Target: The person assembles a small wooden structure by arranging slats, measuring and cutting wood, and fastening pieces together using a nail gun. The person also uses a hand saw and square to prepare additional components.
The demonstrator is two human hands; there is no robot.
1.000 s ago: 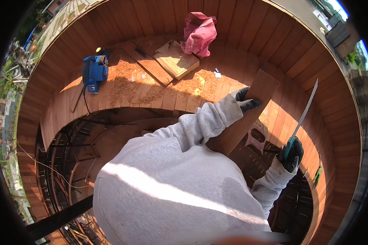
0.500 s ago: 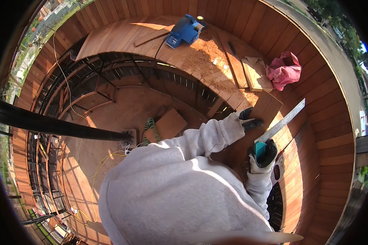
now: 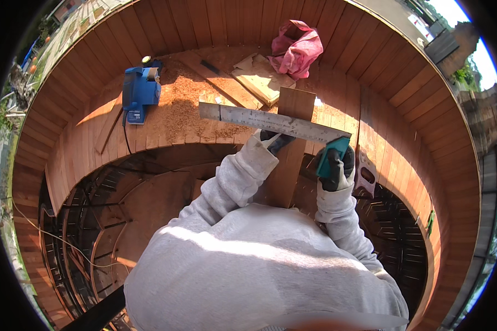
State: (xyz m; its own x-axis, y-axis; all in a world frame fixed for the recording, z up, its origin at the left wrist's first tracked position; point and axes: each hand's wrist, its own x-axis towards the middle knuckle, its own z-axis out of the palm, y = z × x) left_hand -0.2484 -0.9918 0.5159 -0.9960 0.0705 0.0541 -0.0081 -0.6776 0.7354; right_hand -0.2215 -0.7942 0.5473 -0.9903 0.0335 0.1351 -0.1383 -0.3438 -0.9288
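My right hand [image 3: 337, 164], in a dark glove, is closed round the teal handle [image 3: 333, 155] of a try square. Its long metal blade [image 3: 270, 120] points left and crosses over a brown wooden board [image 3: 297, 103]. That board extends from the bench toward my body. At the board's left edge is my left hand [image 3: 277, 142], also dark-gloved, gripping the board just below the blade. The blade and sleeve partly cover the left fingers.
On the curved slatted bench [image 3: 102, 149] stand a blue corded power tool [image 3: 141, 95], sawdust [image 3: 185, 99], a pale wood block [image 3: 262, 79] and a pink cloth or bag [image 3: 297, 49]. A pale handle with an oval hole [image 3: 365, 175] lies right of my right hand. A slatted wall [image 3: 226, 25] curves behind.
My view and body have turned right, so the bench items appear further left. The square's blade has swung from beside the board to lie across it, still in my right hand.
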